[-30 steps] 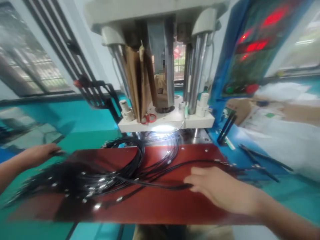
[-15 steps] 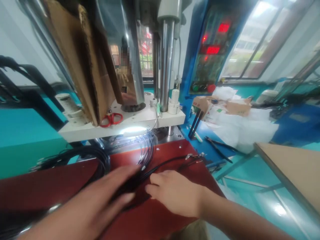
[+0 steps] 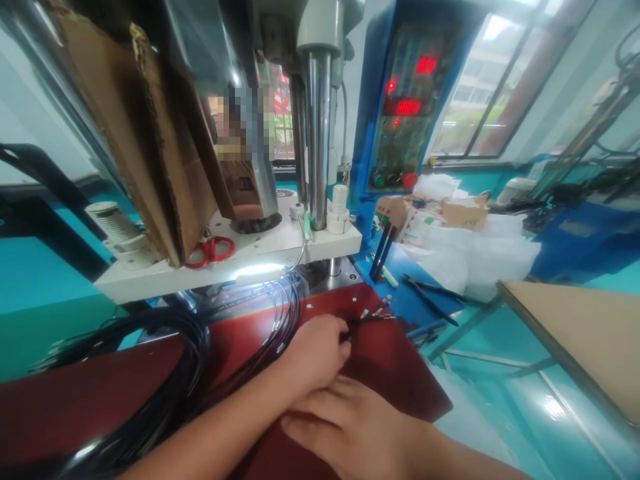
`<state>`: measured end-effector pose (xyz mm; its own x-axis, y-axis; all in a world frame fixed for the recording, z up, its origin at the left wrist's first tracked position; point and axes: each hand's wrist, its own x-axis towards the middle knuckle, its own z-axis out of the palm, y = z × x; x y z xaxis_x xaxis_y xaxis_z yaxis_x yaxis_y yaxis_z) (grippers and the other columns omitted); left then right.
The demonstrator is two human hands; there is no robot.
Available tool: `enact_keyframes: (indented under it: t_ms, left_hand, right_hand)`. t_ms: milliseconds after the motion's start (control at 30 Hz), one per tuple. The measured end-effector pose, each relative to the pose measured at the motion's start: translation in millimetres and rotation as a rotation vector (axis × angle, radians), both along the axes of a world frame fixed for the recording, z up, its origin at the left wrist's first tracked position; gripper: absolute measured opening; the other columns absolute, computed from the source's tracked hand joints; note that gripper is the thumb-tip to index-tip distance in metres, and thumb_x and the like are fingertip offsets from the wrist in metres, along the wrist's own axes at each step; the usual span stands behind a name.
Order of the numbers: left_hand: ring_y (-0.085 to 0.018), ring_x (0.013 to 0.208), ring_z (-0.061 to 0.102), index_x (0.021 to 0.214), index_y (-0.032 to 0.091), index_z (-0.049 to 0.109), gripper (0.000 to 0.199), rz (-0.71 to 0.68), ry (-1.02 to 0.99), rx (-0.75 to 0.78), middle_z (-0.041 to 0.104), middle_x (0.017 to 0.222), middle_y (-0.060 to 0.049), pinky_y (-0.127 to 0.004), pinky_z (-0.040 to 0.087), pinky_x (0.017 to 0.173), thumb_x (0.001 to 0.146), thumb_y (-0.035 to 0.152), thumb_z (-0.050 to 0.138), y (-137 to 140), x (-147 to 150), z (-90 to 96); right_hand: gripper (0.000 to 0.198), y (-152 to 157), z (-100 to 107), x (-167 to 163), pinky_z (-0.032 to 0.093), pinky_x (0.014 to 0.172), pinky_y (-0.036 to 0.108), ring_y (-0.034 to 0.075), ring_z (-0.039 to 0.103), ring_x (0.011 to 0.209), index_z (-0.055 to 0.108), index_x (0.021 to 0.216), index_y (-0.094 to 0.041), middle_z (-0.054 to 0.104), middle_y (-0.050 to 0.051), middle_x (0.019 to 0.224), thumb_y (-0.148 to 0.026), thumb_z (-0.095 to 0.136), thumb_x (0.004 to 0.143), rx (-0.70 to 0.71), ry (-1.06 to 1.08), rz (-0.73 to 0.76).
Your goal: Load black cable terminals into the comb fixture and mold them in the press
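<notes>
My left hand [image 3: 317, 350] reaches across the red board [image 3: 400, 373] with its fingers closed round a few thin black cables [image 3: 356, 325]. Metal-tipped ends of these cables [image 3: 383, 312] stick out to the right beyond the fingers. Just below the left wrist, my right hand [image 3: 350, 417] lies with its fingers stretched out, overlapping the left forearm in view. A second group of black cables [image 3: 287, 320] runs from under the press toward the left wrist. At the left, a thick bundle of black cables [image 3: 173, 393] curves over the board.
A white press plate [image 3: 320, 248] with a lit lamp [image 3: 260, 272] stands behind the board. Red scissors [image 3: 210, 252] and cardboard [image 3: 170, 167] rest on it. Black pliers [image 3: 433, 297] lie right on a blue surface, near white bags [image 3: 465, 257]. A tan table [image 3: 575, 327] stands far right.
My left hand has moved right, past the right hand, and closed on the cables near their ends. My right hand has shifted slightly down. The view has turned a little.
</notes>
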<state>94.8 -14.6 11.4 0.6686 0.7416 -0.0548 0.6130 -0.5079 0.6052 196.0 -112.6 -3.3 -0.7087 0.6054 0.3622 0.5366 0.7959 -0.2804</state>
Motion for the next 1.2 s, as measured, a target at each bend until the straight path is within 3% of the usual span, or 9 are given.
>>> enact_keyframes:
  t_ms: [67,133,300,400,533,700,800,1100,1200]
  left_hand:
    - [-0.026,0.089,0.057,0.084,0.016,0.067,0.020,-0.024,0.064,0.259,0.063,0.093,-0.010,-0.040,0.041,0.084,0.080,0.019,0.048,-1.0,3.7,-3.3]
    - [-0.028,0.095,0.054,0.093,0.016,0.065,0.022,-0.053,0.139,0.355,0.060,0.101,-0.012,-0.043,0.041,0.085,0.080,0.015,0.048,-0.9,7.2,-8.3]
    - [-0.028,0.089,0.058,0.105,0.009,0.058,0.034,-0.111,0.255,0.281,0.060,0.096,-0.016,-0.042,0.045,0.083,0.072,0.006,0.051,-0.8,18.1,-16.6]
    - [-0.029,0.082,0.061,0.094,0.007,0.060,0.029,-0.099,0.253,0.227,0.062,0.089,-0.017,-0.040,0.047,0.078,0.065,0.007,0.057,-3.2,24.5,-13.7]
    - [-0.022,0.076,0.063,0.091,0.011,0.058,0.019,-0.023,0.146,0.158,0.061,0.094,-0.015,-0.034,0.049,0.071,0.073,0.013,0.051,-7.1,23.3,-7.6]
    - [-0.011,0.046,0.052,0.093,0.017,0.054,0.020,0.147,-0.305,-0.649,0.055,0.066,0.000,-0.021,0.041,0.042,0.075,0.015,0.046,-17.1,15.8,-9.8]
    - [-0.009,0.043,0.049,0.087,0.016,0.054,0.021,0.220,-0.483,-0.905,0.056,0.067,0.000,-0.018,0.037,0.037,0.067,0.010,0.052,-23.3,17.5,-15.0]
    - [-0.008,0.054,0.057,0.088,0.014,0.052,0.009,0.377,-0.764,-0.942,0.059,0.074,-0.003,-0.018,0.043,0.049,0.079,0.015,0.054,-14.3,17.5,-23.9]
    - [-0.008,0.058,0.056,0.086,0.013,0.053,0.008,0.414,-0.842,-0.919,0.059,0.078,-0.004,-0.019,0.043,0.051,0.079,0.014,0.056,-12.5,10.9,-23.0]
  right_hand:
    - [0.028,-6.0,3.3,17.6,0.042,0.098,0.027,0.016,0.056,0.105,0.059,0.117,-0.014,0.064,0.007,0.114,-0.019,0.051,0.090,-0.039,0.133,0.010]
    - [0.028,-6.1,3.1,42.1,0.044,0.095,0.029,0.016,0.058,0.101,0.061,0.113,-0.016,0.065,0.007,0.107,-0.015,0.052,0.087,-0.040,0.264,-0.105]
    - [0.024,25.7,-10.9,109.0,0.046,0.091,0.033,0.020,0.058,0.104,0.064,0.109,-0.022,0.063,0.007,0.112,-0.025,0.055,0.088,-0.052,0.535,-0.798]
    - [0.030,49.2,-18.3,128.8,0.048,0.085,0.033,0.022,0.063,0.096,0.065,0.107,-0.019,0.067,0.008,0.106,-0.038,0.056,0.086,-0.224,0.637,-0.935]
    - [0.036,63.5,-16.8,124.9,0.049,0.077,0.029,0.021,0.064,0.088,0.068,0.099,-0.017,0.070,0.006,0.093,-0.047,0.053,0.086,-0.387,0.744,-0.876]
    - [0.040,71.7,-3.7,106.6,0.036,0.042,0.022,0.011,0.050,0.046,0.066,0.079,-0.017,0.063,0.001,0.063,-0.055,0.055,0.082,-0.526,0.809,-0.865]
    - [0.040,80.1,-1.4,96.4,0.033,0.039,0.021,0.010,0.047,0.042,0.063,0.069,-0.017,0.057,-0.001,0.054,-0.054,0.055,0.082,-0.604,0.718,-0.803]
    - [0.036,96.5,5.6,63.3,0.045,0.054,0.024,0.015,0.060,0.061,0.069,0.078,-0.018,0.066,0.002,0.069,-0.047,0.050,0.087,-0.558,0.555,-0.505]
    - [0.037,103.0,10.2,50.9,0.045,0.049,0.025,0.014,0.059,0.053,0.070,0.091,-0.019,0.067,0.002,0.072,-0.049,0.049,0.088,-0.750,0.558,-0.344]
